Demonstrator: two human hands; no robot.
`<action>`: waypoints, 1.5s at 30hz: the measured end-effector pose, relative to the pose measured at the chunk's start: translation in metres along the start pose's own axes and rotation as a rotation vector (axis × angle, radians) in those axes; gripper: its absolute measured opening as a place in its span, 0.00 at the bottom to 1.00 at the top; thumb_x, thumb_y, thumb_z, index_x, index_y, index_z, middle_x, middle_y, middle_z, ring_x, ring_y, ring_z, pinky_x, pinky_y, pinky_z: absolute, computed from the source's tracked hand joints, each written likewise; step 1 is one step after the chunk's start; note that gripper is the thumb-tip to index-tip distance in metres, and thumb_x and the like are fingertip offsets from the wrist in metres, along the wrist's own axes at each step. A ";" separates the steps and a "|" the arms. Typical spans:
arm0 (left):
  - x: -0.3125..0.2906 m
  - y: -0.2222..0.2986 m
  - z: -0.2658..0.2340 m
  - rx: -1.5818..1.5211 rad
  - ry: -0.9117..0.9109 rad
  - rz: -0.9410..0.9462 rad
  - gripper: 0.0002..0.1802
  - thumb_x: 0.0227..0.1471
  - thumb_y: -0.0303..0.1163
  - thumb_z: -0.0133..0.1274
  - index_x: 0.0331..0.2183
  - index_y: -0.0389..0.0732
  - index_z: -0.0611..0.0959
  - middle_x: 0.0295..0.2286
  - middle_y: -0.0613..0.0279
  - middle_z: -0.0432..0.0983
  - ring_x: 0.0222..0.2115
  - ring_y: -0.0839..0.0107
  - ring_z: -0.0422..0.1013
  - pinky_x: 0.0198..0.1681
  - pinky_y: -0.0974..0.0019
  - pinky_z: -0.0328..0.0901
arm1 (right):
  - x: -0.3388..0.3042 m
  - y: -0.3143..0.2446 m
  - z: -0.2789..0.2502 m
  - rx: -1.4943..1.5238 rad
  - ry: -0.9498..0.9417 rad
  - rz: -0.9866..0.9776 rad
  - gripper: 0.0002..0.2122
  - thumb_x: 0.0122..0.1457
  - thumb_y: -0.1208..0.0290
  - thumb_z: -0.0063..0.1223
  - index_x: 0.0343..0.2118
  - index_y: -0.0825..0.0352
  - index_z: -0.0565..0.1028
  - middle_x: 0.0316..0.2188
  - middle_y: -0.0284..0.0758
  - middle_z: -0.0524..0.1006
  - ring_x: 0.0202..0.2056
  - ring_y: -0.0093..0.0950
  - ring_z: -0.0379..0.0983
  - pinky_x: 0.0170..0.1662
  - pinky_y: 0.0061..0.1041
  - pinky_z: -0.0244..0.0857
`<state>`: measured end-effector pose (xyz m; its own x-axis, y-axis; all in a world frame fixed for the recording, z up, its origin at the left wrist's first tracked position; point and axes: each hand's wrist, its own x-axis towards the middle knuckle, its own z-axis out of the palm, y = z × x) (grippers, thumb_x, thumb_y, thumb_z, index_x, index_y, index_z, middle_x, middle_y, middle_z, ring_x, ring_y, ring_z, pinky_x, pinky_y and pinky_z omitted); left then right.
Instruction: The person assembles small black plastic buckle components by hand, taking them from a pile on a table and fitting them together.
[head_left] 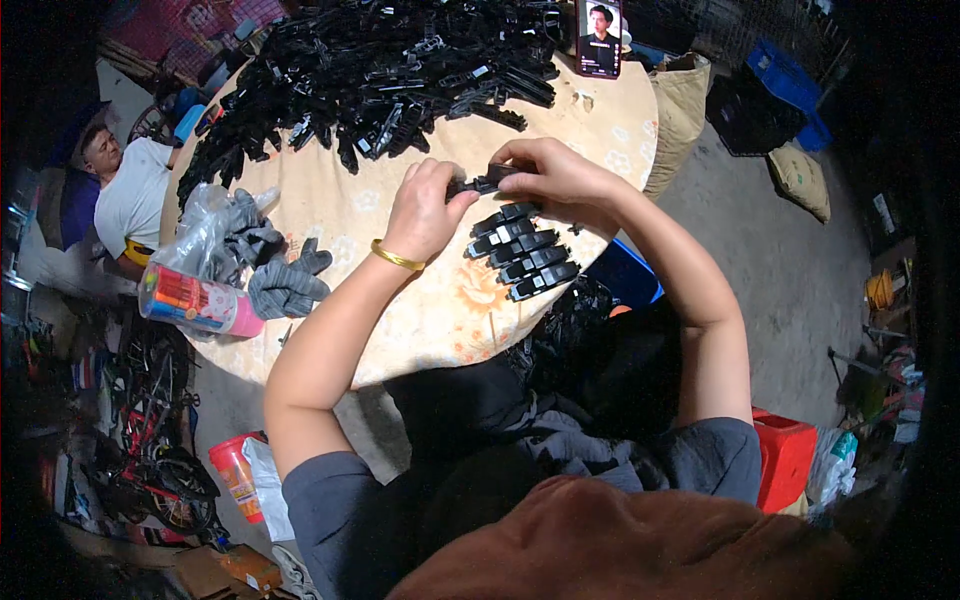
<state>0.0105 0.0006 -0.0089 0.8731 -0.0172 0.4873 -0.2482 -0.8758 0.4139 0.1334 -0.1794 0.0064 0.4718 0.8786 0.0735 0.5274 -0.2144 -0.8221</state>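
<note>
Black part (483, 186): held above the table, between the two hands, just beyond the row of finished-looking dark pieces; a small, narrow thing of dark plastic is seen, uneven in outline, with a few pale glints at its middle; both ends are covered by fingers, so whether one piece or two joined pieces are held cannot be told.
Left hand (425, 205): the near-left end of the black part is pinched between thumb and bent fingers; a gold-coloured bracelet (398, 256) is worn at the wrist.
Right hand (545, 172): the other end is gripped between thumb and curled fingers, with the palm turned down.
Row of pieces (524, 252): laid out just below the hands, side by side and slanted; long, black, blocky bodies are shown, with greyish shine on the upper faces.
Heap (370, 85): the far side of the table is covered by many loose black pieces, tangled together, some marked by small whitish patches.
Table (390, 340): covered by a pale cloth printed with flowers.
Left side of the table: grey gloves (288, 286) and a clear plastic bag (200, 240) are set near a see-through tub (195, 300).
Far edge: a phone (598, 40) is propped upright beside the heap.
</note>
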 end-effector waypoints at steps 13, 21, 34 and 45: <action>-0.001 -0.004 -0.008 -0.086 -0.089 -0.154 0.13 0.39 0.30 0.60 0.31 0.37 0.81 0.25 0.54 0.71 0.32 0.57 0.67 0.38 0.61 0.63 | 0.003 -0.004 0.011 -0.373 0.212 -0.180 0.13 0.46 0.66 0.60 0.35 0.64 0.79 0.31 0.41 0.77 0.35 0.38 0.72 0.39 0.32 0.66; -0.002 -0.007 -0.008 -0.072 -0.052 -0.196 0.12 0.36 0.30 0.62 0.25 0.35 0.80 0.24 0.54 0.72 0.29 0.57 0.69 0.34 0.60 0.64 | 0.001 -0.010 0.003 -0.622 0.165 -0.284 0.10 0.45 0.66 0.59 0.30 0.66 0.78 0.28 0.37 0.72 0.37 0.36 0.69 0.40 0.33 0.64; 0.005 -0.008 -0.008 -0.262 -0.133 -0.190 0.10 0.35 0.30 0.64 0.22 0.35 0.81 0.22 0.58 0.71 0.23 0.64 0.69 0.28 0.66 0.64 | 0.009 -0.005 0.009 -0.496 0.076 -0.420 0.11 0.45 0.69 0.60 0.31 0.68 0.77 0.26 0.38 0.71 0.33 0.36 0.69 0.36 0.32 0.63; 0.022 -0.054 -0.010 0.367 0.230 -0.043 0.26 0.44 0.36 0.57 0.46 0.39 0.73 0.49 0.45 0.63 0.52 0.50 0.56 0.54 0.55 0.54 | 0.059 0.027 -0.025 -0.915 0.496 -0.307 0.15 0.48 0.79 0.47 0.41 0.65 0.75 0.39 0.34 0.74 0.42 0.34 0.68 0.40 0.31 0.66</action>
<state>0.0391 0.0526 -0.0127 0.7529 0.0942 0.6514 -0.0119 -0.9876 0.1566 0.1930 -0.1442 0.0029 0.3545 0.7229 0.5931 0.9016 -0.4323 -0.0120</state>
